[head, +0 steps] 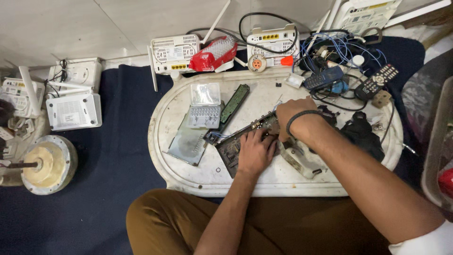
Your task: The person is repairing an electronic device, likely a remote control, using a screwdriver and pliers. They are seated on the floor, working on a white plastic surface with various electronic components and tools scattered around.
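Note:
A dark circuit board [230,146] lies tilted on a worn white oval tray table [188,177]. My left hand [256,152] rests flat on the board, fingers pressed onto its near half. My right hand [293,114], a black band on its wrist, is curled over the board's far end; what it grips is hidden under the fingers. A grey-white casing [298,159] lies just under my right forearm.
On the tray lie a metal plate [188,143], a clear bit case [205,105], a narrow green board [234,102], a black pouch [363,133]. Behind stand white routers [173,53], tangled cables [337,54], two remotes [376,80]. On the blue cloth at left stand more routers [74,111] and a round motor [46,164].

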